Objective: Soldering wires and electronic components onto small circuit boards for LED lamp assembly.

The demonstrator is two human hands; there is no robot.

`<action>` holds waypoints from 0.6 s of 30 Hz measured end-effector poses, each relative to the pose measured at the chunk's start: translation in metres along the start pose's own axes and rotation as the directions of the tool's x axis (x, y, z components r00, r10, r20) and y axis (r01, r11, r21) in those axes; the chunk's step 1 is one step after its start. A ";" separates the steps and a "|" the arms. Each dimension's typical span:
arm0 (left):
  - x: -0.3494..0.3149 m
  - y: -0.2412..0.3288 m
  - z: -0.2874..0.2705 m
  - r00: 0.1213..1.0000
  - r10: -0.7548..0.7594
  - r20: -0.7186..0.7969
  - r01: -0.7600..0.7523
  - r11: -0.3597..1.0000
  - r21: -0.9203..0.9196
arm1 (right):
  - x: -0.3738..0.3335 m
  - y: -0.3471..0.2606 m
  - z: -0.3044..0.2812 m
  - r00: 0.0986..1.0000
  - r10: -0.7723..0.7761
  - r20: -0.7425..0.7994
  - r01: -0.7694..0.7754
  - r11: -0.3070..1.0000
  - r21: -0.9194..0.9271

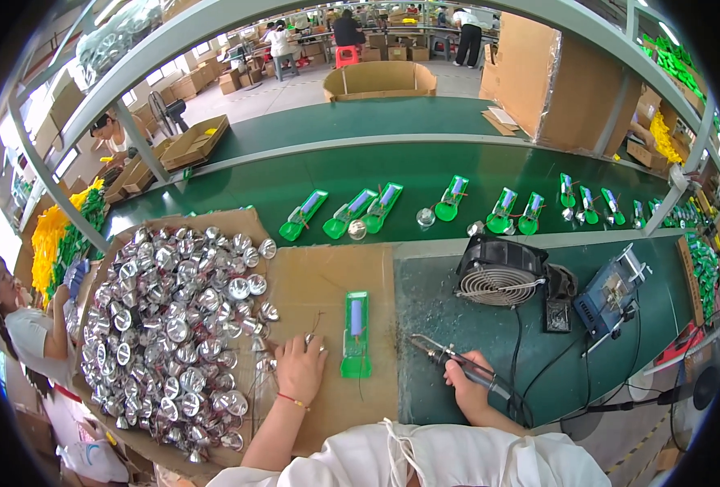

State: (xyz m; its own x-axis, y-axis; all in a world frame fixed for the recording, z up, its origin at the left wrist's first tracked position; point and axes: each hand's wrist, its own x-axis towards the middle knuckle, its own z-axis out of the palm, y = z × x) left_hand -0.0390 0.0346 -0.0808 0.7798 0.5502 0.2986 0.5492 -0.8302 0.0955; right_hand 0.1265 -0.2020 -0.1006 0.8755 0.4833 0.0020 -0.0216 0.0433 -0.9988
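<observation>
In my right hand (469, 381) is a soldering iron (477, 372), its metal tip pointing left over the edge of the green mat. My left hand (299, 372) rests on the cardboard sheet (295, 272) with its fingers closed round a small silver reflector cup (311, 338), mostly hidden, from which thin wires rise. Between my hands lies a green plastic flashlight housing (348, 363) holding a blue cylindrical battery (356, 318). A thin wire trails from its near end. Neither hand touches the housing.
A heap of silver reflector cups (177, 333) fills a cardboard tray at left. A black fan (502, 269) and a blue soldering device (611, 292) with cables stand at right. Several green housings (303, 215) line the green belt beyond. Another person (31, 325) sits at left.
</observation>
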 end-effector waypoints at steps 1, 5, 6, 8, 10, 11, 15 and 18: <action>-0.001 0.001 -0.003 1.000 -0.005 0.007 0.005 1.000 0.005 | 0.000 0.000 0.000 1.000 -0.009 -0.003 0.009 1.000 0.019; -0.005 0.001 -0.002 0.994 -0.016 -0.110 -0.013 0.967 -0.256 | -0.001 -0.003 0.001 1.000 -0.026 -0.006 0.026 0.999 0.036; -0.007 0.001 -0.001 0.998 -0.046 -0.051 0.033 0.972 -0.233 | -0.002 -0.004 0.001 1.000 -0.027 -0.012 0.028 0.999 0.037; -0.006 0.001 -0.003 0.995 -0.094 0.044 0.102 0.969 -0.226 | -0.001 0.003 0.000 0.999 -0.045 -0.012 0.046 0.998 0.050; -0.006 0.008 -0.002 0.997 -0.079 -0.005 0.077 0.985 -0.157 | -0.001 0.008 -0.001 0.998 -0.059 -0.019 0.060 0.996 0.063; -0.008 0.010 -0.002 0.997 -0.056 -0.048 0.052 0.995 -0.088 | -0.001 0.007 0.000 0.998 -0.059 -0.013 0.059 0.996 0.063; -0.018 0.004 -0.004 1.000 0.023 0.009 -0.023 1.000 0.010 | -0.003 -0.001 0.000 0.999 -0.013 -0.030 0.015 0.997 0.074; -0.024 -0.005 -0.007 0.996 0.083 0.029 -0.080 0.993 -0.087 | -0.001 0.002 0.000 0.999 -0.025 -0.041 0.028 0.997 0.075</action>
State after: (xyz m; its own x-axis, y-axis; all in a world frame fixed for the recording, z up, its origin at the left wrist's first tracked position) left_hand -0.0628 0.0249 -0.0821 0.8311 0.4819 0.2775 0.4569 -0.8762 0.1533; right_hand 0.1258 -0.2028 -0.1023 0.8949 0.4456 0.0246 -0.0337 0.1226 -0.9919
